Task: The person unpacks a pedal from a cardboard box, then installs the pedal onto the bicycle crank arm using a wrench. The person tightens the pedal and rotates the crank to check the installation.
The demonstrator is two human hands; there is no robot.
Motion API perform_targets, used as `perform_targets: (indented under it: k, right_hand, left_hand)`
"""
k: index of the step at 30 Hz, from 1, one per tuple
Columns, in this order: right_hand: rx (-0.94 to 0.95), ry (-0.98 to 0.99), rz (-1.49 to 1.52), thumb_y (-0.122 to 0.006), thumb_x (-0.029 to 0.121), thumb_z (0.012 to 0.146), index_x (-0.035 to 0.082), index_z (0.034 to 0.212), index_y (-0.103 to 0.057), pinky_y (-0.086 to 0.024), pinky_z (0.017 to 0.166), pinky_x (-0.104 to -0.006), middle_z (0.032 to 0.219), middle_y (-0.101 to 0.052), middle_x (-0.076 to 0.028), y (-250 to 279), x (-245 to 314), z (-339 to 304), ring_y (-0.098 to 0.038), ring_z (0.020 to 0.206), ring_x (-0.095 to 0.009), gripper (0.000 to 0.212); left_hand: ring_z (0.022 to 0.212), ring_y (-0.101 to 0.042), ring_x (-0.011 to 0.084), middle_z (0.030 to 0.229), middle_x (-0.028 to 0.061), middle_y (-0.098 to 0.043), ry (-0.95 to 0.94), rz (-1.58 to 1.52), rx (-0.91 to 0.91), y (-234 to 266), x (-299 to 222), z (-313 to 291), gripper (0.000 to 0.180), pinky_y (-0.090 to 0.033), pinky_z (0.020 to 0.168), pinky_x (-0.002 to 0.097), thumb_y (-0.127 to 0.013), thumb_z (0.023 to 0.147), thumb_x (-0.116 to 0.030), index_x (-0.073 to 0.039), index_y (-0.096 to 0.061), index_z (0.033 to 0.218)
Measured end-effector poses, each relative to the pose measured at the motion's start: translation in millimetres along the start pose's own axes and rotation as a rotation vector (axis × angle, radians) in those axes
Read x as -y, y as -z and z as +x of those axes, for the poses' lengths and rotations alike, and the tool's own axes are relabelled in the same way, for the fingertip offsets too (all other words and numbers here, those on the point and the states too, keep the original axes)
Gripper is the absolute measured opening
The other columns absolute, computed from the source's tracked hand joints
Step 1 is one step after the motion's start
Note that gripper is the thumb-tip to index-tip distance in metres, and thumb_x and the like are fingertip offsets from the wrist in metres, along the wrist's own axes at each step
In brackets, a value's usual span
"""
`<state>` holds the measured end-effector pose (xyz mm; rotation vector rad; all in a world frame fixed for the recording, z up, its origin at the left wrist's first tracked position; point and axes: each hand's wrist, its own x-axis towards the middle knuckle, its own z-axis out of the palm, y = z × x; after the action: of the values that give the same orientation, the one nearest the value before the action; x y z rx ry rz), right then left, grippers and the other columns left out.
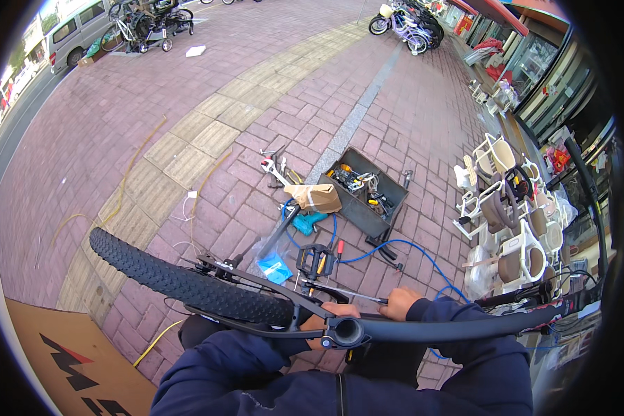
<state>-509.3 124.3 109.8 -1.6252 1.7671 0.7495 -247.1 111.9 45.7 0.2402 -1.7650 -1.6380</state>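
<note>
A black bicycle frame (430,330) lies across in front of me, its open seat tube (344,331) facing up. My right hand (399,304) is closed round the end of a long silver-shafted wrench (353,294). The shaft runs left to the crank area beside a black pedal (316,261). My left hand (329,315) reaches in beside the seat tube, partly covered by the frame; its fingers look curled, but what they grip is hidden. To the left is the knobbly black rear tire (180,277).
Beyond the pedal are a metal toolbox (367,194) full of tools, a torn brown paper package (315,198), a teal power tool (308,222) and a blue packet (275,268). A blue hose (423,251) curves rightward. Child seats (513,215) stand right; a cardboard box (69,353) lies left.
</note>
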Motion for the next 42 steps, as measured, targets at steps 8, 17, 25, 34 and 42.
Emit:
perform_targets:
  k: [8,17,25,34,42]
  right_hand:
    - [-0.04,0.036,-0.018,-0.062,0.044,0.084,0.001,0.088,-0.077,-0.055,0.086,-0.0502,0.092,-0.071,-0.027,-10.9,-9.6,-7.0,-0.069,0.091,-0.045,0.046]
    - [-0.002,0.063,-0.047,-0.061,0.036,0.084,0.005,0.086,-0.077,-0.056,0.083,-0.0511,0.089,-0.072,-0.023,-28.6,-47.9,30.7,-0.069,0.09,-0.044,0.035]
    - [-0.007,0.089,-0.051,-0.062,0.035,0.084,0.005,0.09,-0.078,-0.055,0.086,-0.0503,0.093,-0.072,-0.024,-26.4,-51.0,39.0,-0.069,0.095,-0.043,0.034]
    - [-0.074,0.009,-0.124,-0.059,0.032,0.085,0.005,0.09,-0.077,-0.056,0.086,-0.0525,0.099,-0.073,-0.023,-18.5,-64.1,54.5,-0.069,0.095,-0.043,0.033]
    - [-0.123,0.269,-0.023,-0.07,0.028,0.081,0.003,0.093,-0.075,-0.052,0.077,-0.051,0.083,-0.069,-0.026,25.2,-27.0,46.6,-0.067,0.083,-0.044,0.028]
  left_hand:
    - [0.079,-0.068,0.0295,0.089,0.0143,-0.067,-0.047,-0.055,-0.037,-14.9,0.6,-5.9,0.036,-0.052,0.071,0.0372,-0.082,0.072,-0.023,-0.003,-0.063,0.096]
    - [0.079,-0.067,0.0276,0.09,0.012,-0.067,-0.069,-0.068,-0.032,-12.3,-7.7,4.8,0.037,-0.051,0.071,0.037,-0.081,0.075,-0.024,-0.004,-0.061,0.099]
    - [0.076,-0.068,0.025,0.086,0.0115,-0.067,-0.007,-0.055,-0.045,-9.2,-11.6,9.9,0.037,-0.051,0.069,0.0351,-0.079,0.078,-0.026,-0.003,-0.061,0.101]
    - [0.079,-0.064,0.0191,0.088,0.0069,-0.065,-0.019,0.049,-0.062,-14.6,-21.7,16.8,0.035,-0.051,0.072,0.0327,-0.082,0.08,-0.012,-0.003,-0.06,0.105]
    - [0.09,-0.07,0.0274,0.097,0.0091,-0.071,0.317,0.386,0.126,-1.6,-26.0,0.2,0.02,-0.055,0.077,0.0406,-0.071,0.086,-0.02,-0.012,-0.071,0.105]
